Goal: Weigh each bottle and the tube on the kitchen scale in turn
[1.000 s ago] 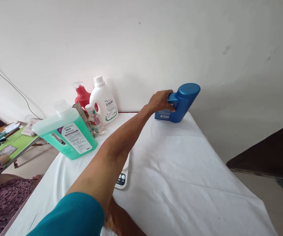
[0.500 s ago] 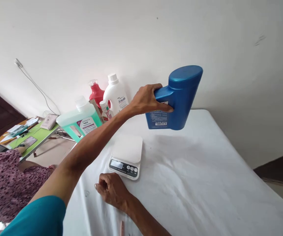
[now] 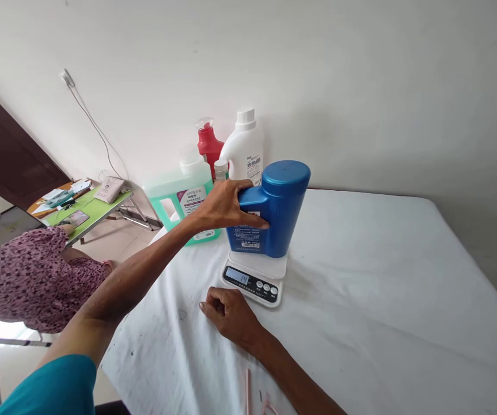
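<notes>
My left hand (image 3: 231, 207) is closed around the handle of a blue bottle (image 3: 289, 202) with an oval cap and a printed back label. The bottle stands nearly upright over a white digital scale (image 3: 257, 264), its base at the platform and seemingly touching it. On the scale's display (image 3: 236, 276) I read what looks like 14, beside several round buttons. My right hand (image 3: 233, 317) rests on the white cloth just in front of the scale, fingers curled into a loose fist with nothing visible in it.
Behind my left hand stand a green liquid jug (image 3: 179, 196), a red bottle (image 3: 209, 147), a white bottle (image 3: 246, 147) and a small capped bottle (image 3: 221, 170). A thin pink stick (image 3: 249, 392) lies near the front. At left, a person (image 3: 36, 276) sits by a green table (image 3: 97, 210).
My left hand has brought the blue bottle down and left, from above the cloth onto or just over the scale. The right hand stays curled on the cloth. The camera view has shifted.
</notes>
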A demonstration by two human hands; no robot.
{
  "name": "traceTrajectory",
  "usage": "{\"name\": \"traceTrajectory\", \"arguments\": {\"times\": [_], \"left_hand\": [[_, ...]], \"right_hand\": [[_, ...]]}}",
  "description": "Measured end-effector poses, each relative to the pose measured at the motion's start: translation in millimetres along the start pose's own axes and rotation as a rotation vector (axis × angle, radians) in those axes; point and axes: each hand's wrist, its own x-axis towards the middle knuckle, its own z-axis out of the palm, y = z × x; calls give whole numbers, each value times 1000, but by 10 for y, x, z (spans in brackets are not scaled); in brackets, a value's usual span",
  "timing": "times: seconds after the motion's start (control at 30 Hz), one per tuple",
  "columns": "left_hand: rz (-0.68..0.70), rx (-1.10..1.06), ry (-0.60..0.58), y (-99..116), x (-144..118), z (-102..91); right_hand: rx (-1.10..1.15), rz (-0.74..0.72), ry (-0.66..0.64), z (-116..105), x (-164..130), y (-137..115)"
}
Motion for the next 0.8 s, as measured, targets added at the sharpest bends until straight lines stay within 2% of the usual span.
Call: {"name": "traceTrajectory", "arguments": {"times": [0.13,0.53,0.7,0.8], "left_hand": [[16,-2,-19,-81,11,3],[15,5,-63,-85,77,47],[33,-53,75,-106,-147,38],[-3,-185,214,-288,-345,199]], "right_hand": [[-4,6,8,-4,1,14],[-5,35,-4,-19,-9,-1],[20,49,-22,-26,-5,-3],[21,64,-30,-41,-10,-15]]}}
